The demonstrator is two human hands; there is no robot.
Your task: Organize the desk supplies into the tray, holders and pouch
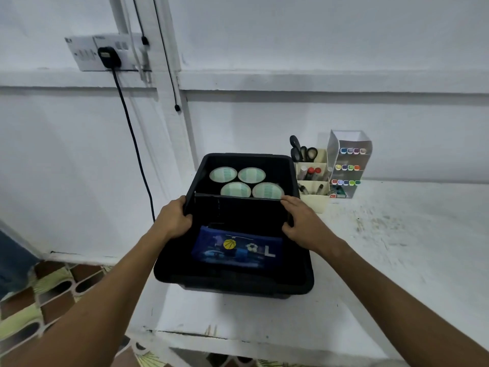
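Tray: the black plastic tray (pixel 301 276) is gripped at both side rims, left hand (pixel 173 217) and right hand (pixel 297 221) each closed on a wall.
Contents: four pale green tape rolls (pixel 223 174) are kept behind the divider; the blue zip pouch (pixel 235 249) (flat) is laid in front.
Risk: if tilted, rolls could be spilled.
Writing: a white "L" is read.

Two bare forearms, left hand (pixel 173 219), right hand (pixel 300 221), no sleeves, no jewellery

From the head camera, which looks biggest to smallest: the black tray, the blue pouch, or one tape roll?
1. Tray, clearly largest.
2. Pouch.
3. Tape roll, though it lies farther from the camera, so it looks smaller.
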